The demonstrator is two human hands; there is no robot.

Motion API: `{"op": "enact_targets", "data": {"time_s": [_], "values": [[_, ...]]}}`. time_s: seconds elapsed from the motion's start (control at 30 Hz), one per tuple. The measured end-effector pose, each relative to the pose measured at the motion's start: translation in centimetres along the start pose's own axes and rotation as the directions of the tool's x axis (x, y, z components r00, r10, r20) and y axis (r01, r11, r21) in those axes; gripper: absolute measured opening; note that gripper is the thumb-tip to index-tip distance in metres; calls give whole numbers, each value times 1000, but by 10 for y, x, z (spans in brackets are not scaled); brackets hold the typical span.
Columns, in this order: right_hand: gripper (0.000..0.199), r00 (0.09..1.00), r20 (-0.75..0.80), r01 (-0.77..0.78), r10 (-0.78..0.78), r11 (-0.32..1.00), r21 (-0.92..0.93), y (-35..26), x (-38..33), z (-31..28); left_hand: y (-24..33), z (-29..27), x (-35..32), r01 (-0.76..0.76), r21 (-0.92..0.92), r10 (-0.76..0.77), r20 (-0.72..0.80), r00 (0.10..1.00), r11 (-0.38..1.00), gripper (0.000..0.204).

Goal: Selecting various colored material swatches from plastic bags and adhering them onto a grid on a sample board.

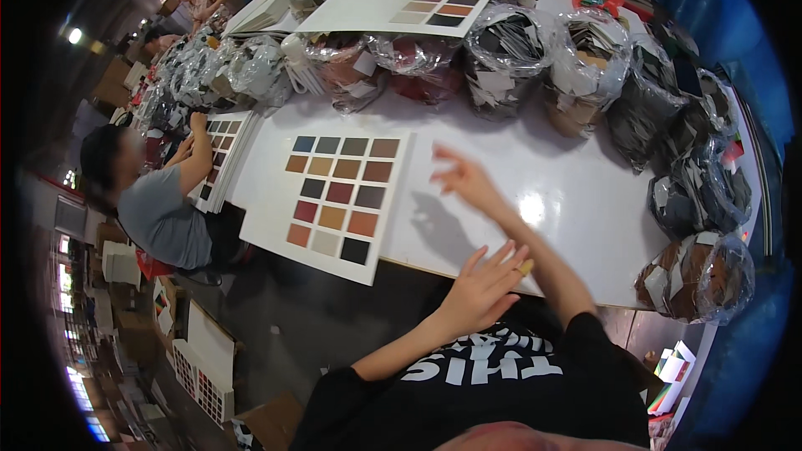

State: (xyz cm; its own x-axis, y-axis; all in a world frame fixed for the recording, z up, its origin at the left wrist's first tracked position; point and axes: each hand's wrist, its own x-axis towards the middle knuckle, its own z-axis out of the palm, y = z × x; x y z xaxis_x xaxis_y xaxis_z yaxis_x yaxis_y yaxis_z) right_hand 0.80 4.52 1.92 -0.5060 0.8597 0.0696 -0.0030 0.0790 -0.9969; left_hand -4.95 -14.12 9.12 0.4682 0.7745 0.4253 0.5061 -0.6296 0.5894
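Note:
A large white sample board point(271, 209) lies on the white table, its near part jutting past the front edge. Rows of coloured rectangular swatches point(339, 192) cover its right part, in blue, grey, brown, red, tan and black. My right hand point(466, 179) hovers over the table just right of the board, slightly blurred, fingers apart with nothing visible in them. Closer to my body, my left hand point(483, 291) is held near the table's front edge beside my right forearm. Its fingers are stretched out, and a small yellow wrap point(525, 267) shows at one fingertip.
Plastic-lined containers of swatches point(505, 54) line the table's back and right side. Another swatch board point(368, 4) rests atop some of them. At left, a co-worker point(171, 200) handles a stack of boards point(225, 159). Boxes point(276, 422) stand on the floor.

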Motion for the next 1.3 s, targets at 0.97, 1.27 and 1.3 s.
{"op": "enact_targets", "data": {"time_s": [0.97, 1.27, 1.3], "values": [[14, 867, 35, 204, -497, 417, 886, -176, 87, -131, -51, -12, -29, 362, -356, -446, -192, 874, 862, 38], [65, 940, -331, 306, -84, 636, 708, -33, -204, -145, -164, -20, -80, -337, -830, -359, -179, 916, -445, 57], [66, 925, -377, 304, -40, 672, 675, -13, -248, -154, -138, -31, -60, -339, -913, -644, -120, 756, -228, 55]]}}
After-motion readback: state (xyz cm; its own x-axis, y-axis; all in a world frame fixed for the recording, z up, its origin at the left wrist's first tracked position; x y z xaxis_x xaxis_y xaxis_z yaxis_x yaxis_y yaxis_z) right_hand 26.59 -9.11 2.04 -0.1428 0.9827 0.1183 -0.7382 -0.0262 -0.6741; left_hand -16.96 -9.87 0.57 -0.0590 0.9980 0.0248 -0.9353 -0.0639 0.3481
